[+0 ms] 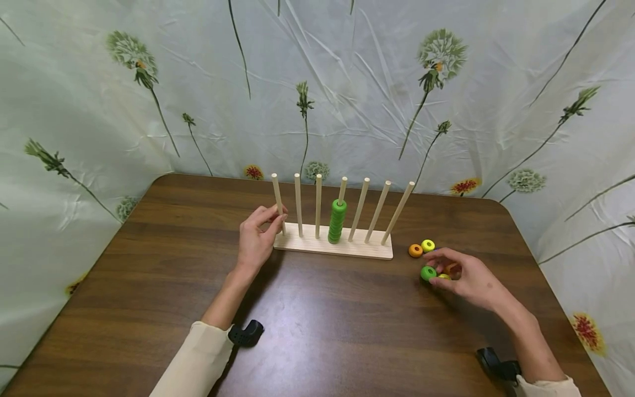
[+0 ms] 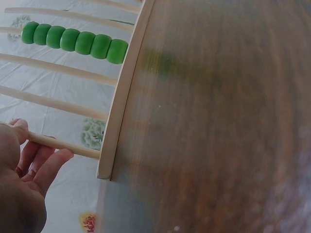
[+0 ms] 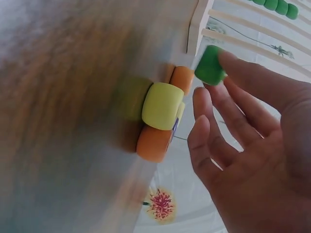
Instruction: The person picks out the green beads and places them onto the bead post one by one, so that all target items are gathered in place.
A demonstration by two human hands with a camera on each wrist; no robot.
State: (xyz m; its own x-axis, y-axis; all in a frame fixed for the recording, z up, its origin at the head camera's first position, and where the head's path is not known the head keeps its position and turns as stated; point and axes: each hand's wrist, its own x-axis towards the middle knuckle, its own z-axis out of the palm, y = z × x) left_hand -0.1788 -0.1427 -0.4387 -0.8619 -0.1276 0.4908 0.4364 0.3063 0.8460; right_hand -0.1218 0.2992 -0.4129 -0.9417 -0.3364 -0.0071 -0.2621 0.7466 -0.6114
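Observation:
A pale wooden stand (image 1: 317, 248) with several upright pegs sits toward the back of the table. One middle peg carries a stack of green beads (image 1: 337, 223), also seen side-on in the left wrist view. At the stand's left end, my left hand (image 1: 255, 237) pinches the outermost peg (image 2: 68, 145) between thumb and fingers. To the right of the stand, my right hand (image 1: 473, 278) holds a green bead (image 3: 210, 65) between thumb and fingertips, lifted off the tabletop. Beneath and beside that hand lie a yellow bead (image 3: 163, 106) and an orange bead (image 3: 154, 144).
Another orange bead (image 1: 415, 251) and a yellow bead (image 1: 428, 246) lie between the stand and my right hand. A blue bead is mostly hidden behind the fingers. The brown wooden table (image 1: 322, 331) ends at a flower-printed curtain (image 1: 347, 110) behind the stand.

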